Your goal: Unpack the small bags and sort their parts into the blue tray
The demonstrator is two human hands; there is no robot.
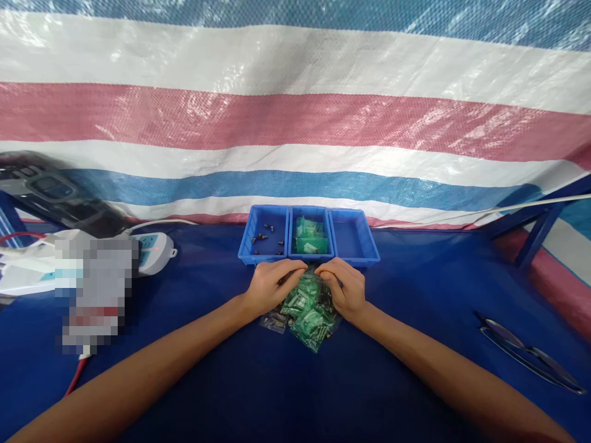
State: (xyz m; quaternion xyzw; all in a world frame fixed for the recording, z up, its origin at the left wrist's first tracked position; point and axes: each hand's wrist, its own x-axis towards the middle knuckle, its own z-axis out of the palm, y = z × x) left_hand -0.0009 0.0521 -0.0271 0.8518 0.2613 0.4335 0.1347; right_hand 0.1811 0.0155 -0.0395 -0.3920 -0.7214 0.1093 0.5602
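My left hand (273, 285) and my right hand (344, 288) face each other, thumbs and forefingers pinched on what looks like the top edge of a small plastic bag (311, 269). Most of that bag is hard to separate from the things behind and below it. Under my hands lies a pile of small clear and green plastic bags (314, 320) with screws and other small parts inside. Just beyond my fingers, the middle blue bin (308, 256) holds several green bags (310, 234). Several loose dark screws (260, 237) lie in the left blue bin (247, 243).
The right blue bin (353, 234) adjoins the middle one. On the left are a white power strip (157, 252), cables and a pixelated object (104, 283). Glasses (526, 354) lie on the blue table (415, 307) at right. A striped sheet (295, 117) hangs behind.
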